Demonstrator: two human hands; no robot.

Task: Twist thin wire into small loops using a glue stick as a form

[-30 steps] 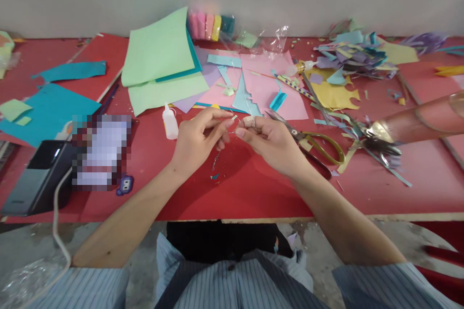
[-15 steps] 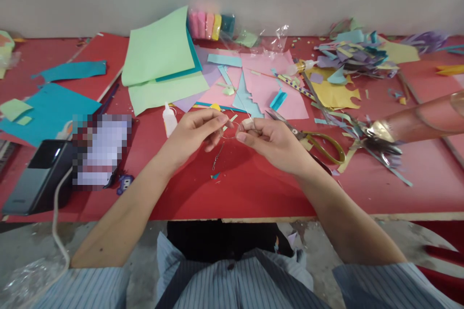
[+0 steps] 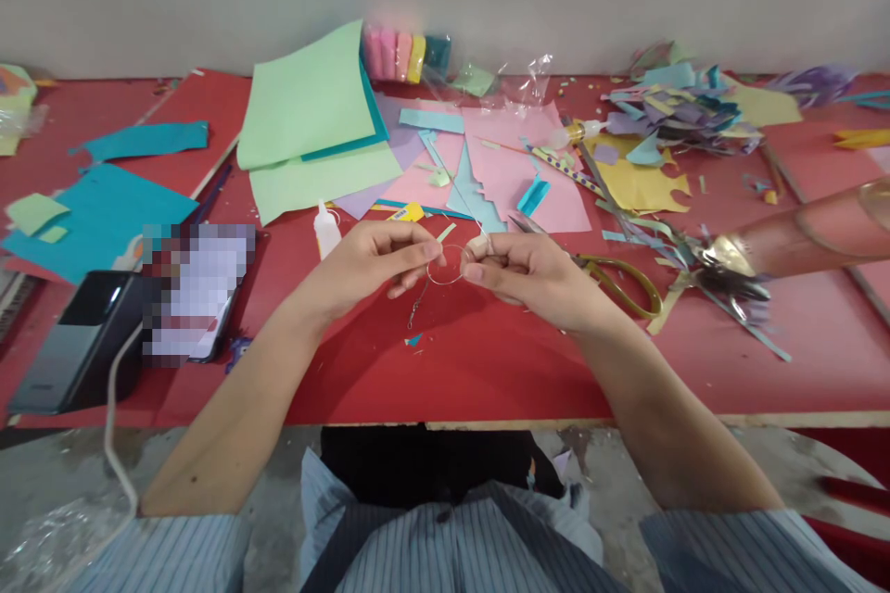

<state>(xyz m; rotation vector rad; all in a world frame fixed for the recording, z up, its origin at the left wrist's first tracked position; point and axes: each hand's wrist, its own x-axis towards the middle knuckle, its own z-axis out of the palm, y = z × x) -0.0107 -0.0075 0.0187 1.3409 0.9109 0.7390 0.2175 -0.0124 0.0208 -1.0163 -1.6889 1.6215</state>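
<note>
Between my two hands, above the red table, a thin pale line curves into a small round loop. My left hand pinches the loop's left side between thumb and fingertips. On the other side, my right hand is closed on the line with thumb and forefinger. One straight strand runs up and away from the right fingers. Below the left fingertips hangs a small metal swivel on a short dark length. Scissors with olive handles lie beside my right hand, partly hidden by it. A white squeeze bottle stands by my left hand.
Green paper sheets and pink paper lie behind the hands. At left are a phone, a dark device and a white cable. Paper scraps are heaped at back right, with a pinkish tube in front.
Both hands have shifted slightly, and the loop between them shows rounder and lower. More of the yellow item behind my left hand is visible.
</note>
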